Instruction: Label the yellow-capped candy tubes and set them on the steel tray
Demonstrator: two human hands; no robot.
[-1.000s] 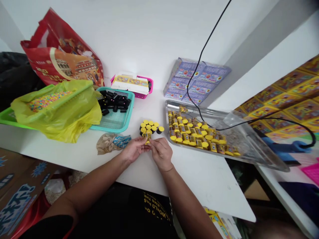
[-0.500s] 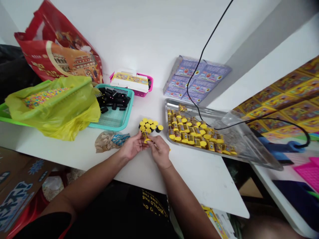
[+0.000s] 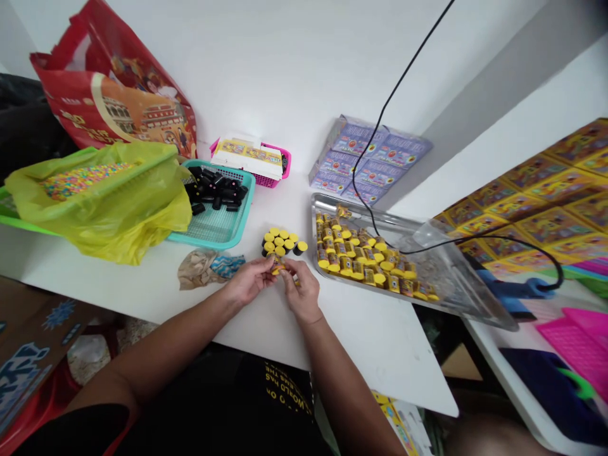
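Between my fingertips, low over the white table [image 3: 361, 329], is a small yellow-capped canister [image 3: 277, 266] with a printed label round its side. My left hand [image 3: 249, 278] pinches it from the left. From the right, the thumb and fingers of my right hand [image 3: 303, 292] close on the same canister. Just beyond stands a cluster of black canisters with yellow caps [image 3: 284, 240]. To the right, a metal tray [image 3: 456, 278] bears rows of labelled yellow-capped canisters [image 3: 368, 256]. A crumpled brown cloth [image 3: 194, 269] with a blue striped part lies left of my left hand.
A teal basket [image 3: 240, 233] holds black canisters. Left of it, a yellow plastic bag [image 3: 161, 221] contains colourful beads. Purple boxes [image 3: 370, 158] stand against the wall. A black cable [image 3: 375, 139] hangs across the tray to a blue heat-gun-like tool [image 3: 517, 288] at the right.
The canister in my fingers has tilted, its labelled side now facing me more. My right hand has shifted slightly, and the camera view has turned a little.
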